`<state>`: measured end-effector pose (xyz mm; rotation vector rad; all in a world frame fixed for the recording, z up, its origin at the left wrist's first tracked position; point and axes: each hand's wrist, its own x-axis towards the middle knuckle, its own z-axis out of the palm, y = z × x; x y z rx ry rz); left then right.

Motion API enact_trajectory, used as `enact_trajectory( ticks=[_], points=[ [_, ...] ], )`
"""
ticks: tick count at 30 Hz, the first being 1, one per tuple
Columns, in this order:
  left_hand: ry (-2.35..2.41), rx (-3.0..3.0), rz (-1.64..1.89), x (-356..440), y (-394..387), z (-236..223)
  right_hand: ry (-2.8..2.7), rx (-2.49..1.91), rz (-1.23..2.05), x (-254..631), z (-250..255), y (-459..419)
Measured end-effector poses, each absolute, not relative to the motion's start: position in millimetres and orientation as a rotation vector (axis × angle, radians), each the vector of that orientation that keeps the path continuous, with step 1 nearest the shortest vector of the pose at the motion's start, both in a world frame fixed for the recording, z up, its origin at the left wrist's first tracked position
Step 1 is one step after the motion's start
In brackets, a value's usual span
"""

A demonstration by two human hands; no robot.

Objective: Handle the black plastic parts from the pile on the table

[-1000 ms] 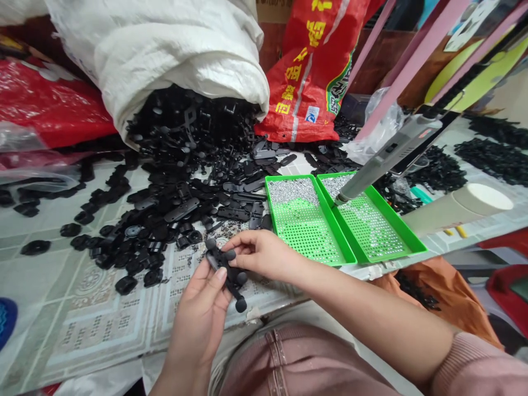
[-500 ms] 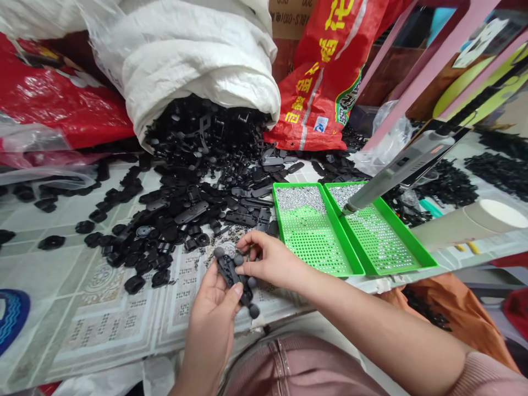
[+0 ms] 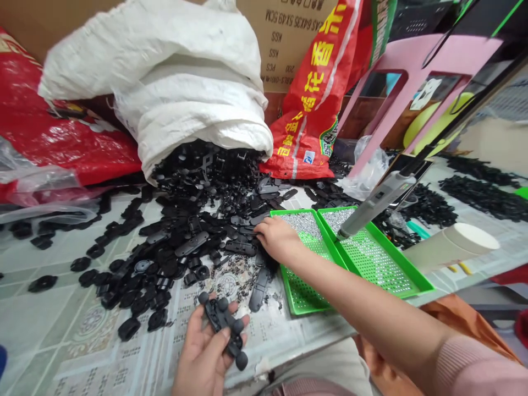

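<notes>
Black wheeled part [image 3: 225, 325] sits low centre of frame, gripped in left hand [image 3: 204, 355], fingers curled round it. Right hand [image 3: 275, 237] reaches to mid-frame, fingers lowered onto black pieces [image 3: 193, 220] heaped on the desk [image 3: 61, 330]; grasp cannot be told. Green trays [image 3: 371, 264] just right of it; white sack [image 3: 181, 104] above.
</notes>
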<state>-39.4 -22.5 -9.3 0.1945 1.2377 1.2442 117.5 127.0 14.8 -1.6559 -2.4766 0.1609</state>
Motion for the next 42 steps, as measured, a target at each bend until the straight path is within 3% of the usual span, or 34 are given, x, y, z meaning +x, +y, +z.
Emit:
enact_trajectory(
  ticks=[8, 19, 23, 26, 28, 33, 36, 38, 42],
  points=[
    [1.186, 0.116, 1.277, -38.9, -20.9, -2.3, -2.610, -1.680, -0.083, 122.4, 3.7, 167.5],
    [1.100, 0.139, 1.297, -38.6, -11.9, -2.7, -2.459, -1.665, -0.041, 124.9, 20.3, 146.3],
    [1.000, 0.152, 1.298, -36.2, -6.2, 8.9, -2.557, -1.272, 0.022, 127.3, 18.3, 95.7],
    [0.989, 0.178, 1.279, -33.7, -3.8, 13.0, -2.675, -0.756, 0.155, 127.8, 9.8, 63.6],
    [0.997, 0.189, 1.280, -32.0, -3.9, 12.1, -2.596, -0.649, 0.328, 126.6, 5.5, 49.1],
    [1.004, 0.209, 1.321, -26.6, -7.7, 6.6, -1.996, -1.162, 0.769, 117.8, 5.1, 31.2],
    [0.991, 0.232, 1.358, -23.3, -9.7, 4.0, -1.598, -1.447, 1.200, 113.5, 6.3, 28.7],
    [1.001, 0.240, 1.413, -21.7, -10.3, 2.0, -1.282, -1.440, 1.450, 113.2, 7.7, 27.2],
    [1.036, 0.252, 1.579, -19.8, -9.4, -1.9, -0.938, -1.287, 1.644, 112.8, 12.8, 18.1]
  ],
)
